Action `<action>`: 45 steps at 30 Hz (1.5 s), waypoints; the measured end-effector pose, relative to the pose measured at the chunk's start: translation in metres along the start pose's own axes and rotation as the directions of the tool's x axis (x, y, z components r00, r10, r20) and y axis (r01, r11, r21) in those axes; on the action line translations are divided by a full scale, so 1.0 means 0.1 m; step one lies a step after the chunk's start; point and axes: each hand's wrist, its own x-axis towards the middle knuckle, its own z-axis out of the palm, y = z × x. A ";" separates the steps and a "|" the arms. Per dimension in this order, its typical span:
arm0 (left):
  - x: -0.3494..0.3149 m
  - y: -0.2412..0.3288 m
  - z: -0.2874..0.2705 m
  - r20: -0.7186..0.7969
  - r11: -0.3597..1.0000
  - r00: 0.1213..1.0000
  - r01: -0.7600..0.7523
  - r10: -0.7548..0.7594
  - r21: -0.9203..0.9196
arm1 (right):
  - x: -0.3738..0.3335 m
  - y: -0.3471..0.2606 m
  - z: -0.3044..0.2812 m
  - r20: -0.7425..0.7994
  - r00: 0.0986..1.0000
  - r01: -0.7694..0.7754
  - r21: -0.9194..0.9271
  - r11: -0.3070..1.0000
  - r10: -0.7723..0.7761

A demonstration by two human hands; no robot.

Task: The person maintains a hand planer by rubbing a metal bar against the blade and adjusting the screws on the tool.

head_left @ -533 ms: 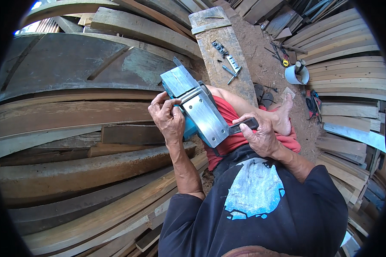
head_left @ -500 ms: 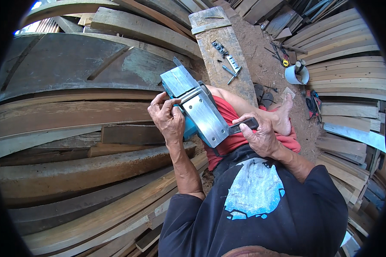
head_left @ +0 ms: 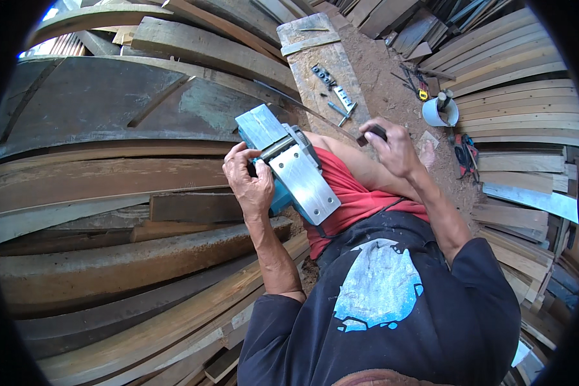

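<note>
Gripping planer (head_left: 296,177), left hand (head_left: 246,181) being nearer; right hand (head_left: 392,149) holding dark-handled tool (head_left: 375,132) apart, beyond planer's right; planer's long axis slanting lower-right.

The worn board (head_left: 336,62) bears a crosswise strip (head_left: 310,43), a thin stick (head_left: 314,29), a row of black parts (head_left: 323,76), a pale metal piece (head_left: 343,97) and crossed rods (head_left: 347,116), while the sawdust-strewn floor (head_left: 387,80) carries a white bucket (head_left: 433,117) and a yellow tape measure (head_left: 422,94).
</note>
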 end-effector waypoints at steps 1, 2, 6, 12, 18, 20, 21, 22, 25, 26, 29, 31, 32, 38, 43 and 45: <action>0.00 -0.01 0.01 -0.012 0.999 1.000 -0.011 0.011 -0.038 | 0.12 0.32 0.06 0.017 1.000 0.009 -0.032 0.999 -0.009; -0.01 -0.06 0.01 0.031 0.999 1.000 -0.005 0.004 0.048 | 0.21 0.61 0.13 0.014 1.000 0.007 -0.041 0.999 -0.007; 0.03 -0.07 0.02 0.197 0.952 0.942 0.292 -0.270 -0.094 | 0.36 1.31 0.38 0.102 0.961 -0.259 0.002 0.966 0.258; 0.08 0.05 -0.04 0.232 0.923 0.908 0.375 -0.348 -0.087 | 0.40 1.50 0.47 0.055 0.921 -0.342 -0.366 0.866 0.387; 0.15 0.06 0.00 0.238 0.903 0.887 0.423 -0.396 -0.073 | 0.55 1.12 0.51 0.081 0.997 0.062 -0.666 0.743 -0.011; 0.16 0.07 0.02 0.239 0.902 0.885 0.426 -0.400 -0.070 | 0.65 1.08 0.61 0.179 0.976 0.214 -0.694 0.688 -0.123; 0.16 0.07 0.03 0.240 0.901 0.884 0.428 -0.402 -0.069 | 0.70 1.07 0.66 0.278 0.933 0.359 -0.705 0.611 -0.228; 0.16 0.07 0.03 0.244 0.894 0.878 0.441 -0.411 -0.081 | 0.78 1.06 0.67 0.395 0.899 0.426 -0.694 0.580 -0.188; 0.15 0.05 0.02 0.244 0.893 0.878 0.443 -0.413 -0.083 | 0.92 1.13 0.75 0.482 0.865 0.480 -0.711 0.514 -0.141; 0.16 0.05 0.01 0.251 0.889 0.872 0.451 -0.419 -0.082 | 0.93 1.16 0.77 0.458 0.867 0.490 -0.708 0.508 -0.196; 0.16 0.12 -0.02 0.228 0.884 0.873 0.459 -0.431 -0.088 | 0.92 1.22 0.80 0.462 0.866 0.493 -0.726 0.479 -0.191; 0.15 0.10 -0.02 0.235 0.888 0.875 0.452 -0.423 -0.084 | 0.93 1.26 0.82 0.479 0.847 0.527 -0.704 0.476 -0.229; 0.15 0.09 -0.02 0.247 0.894 0.878 0.440 -0.410 -0.079 | 0.94 1.29 0.83 0.455 0.858 0.512 -0.741 0.433 -0.238; 0.09 -0.07 0.00 0.257 0.886 0.888 0.430 -0.381 -0.174 | 0.92 0.66 0.77 0.073 0.983 0.178 -0.564 0.806 -0.167; 0.14 -0.04 0.00 0.279 0.889 0.875 0.441 -0.396 -0.121 | 0.56 -0.23 0.56 0.105 0.990 -0.100 0.082 0.992 0.092; 0.14 -0.05 0.00 0.286 0.880 0.863 0.462 -0.417 -0.113 | 0.49 -0.25 0.63 0.139 0.916 0.377 0.021 0.926 -0.376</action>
